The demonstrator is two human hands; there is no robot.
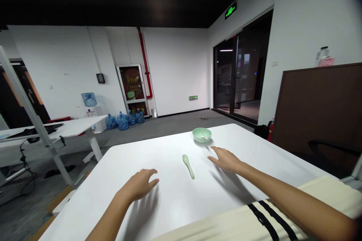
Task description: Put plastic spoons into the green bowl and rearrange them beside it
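Note:
A pale green spoon (188, 165) lies on the white table (169, 203), bowl end away from me. Behind it to the right stands a small pale green bowl (201, 134) with something white inside. My left hand (140, 185) hovers palm down over the table, left of the spoon, fingers loosely spread and empty. To the right of the spoon, just in front of the bowl, my right hand (226, 159) rests palm down with fingers stretched out. It holds nothing.
A cream cloth with black stripes (254, 218) lies at the table's near right edge. A brown partition (319, 109) and a dark chair stand to the right. Another white desk (56, 130), a water dispenser and several blue bottles (124, 120) are at the back left.

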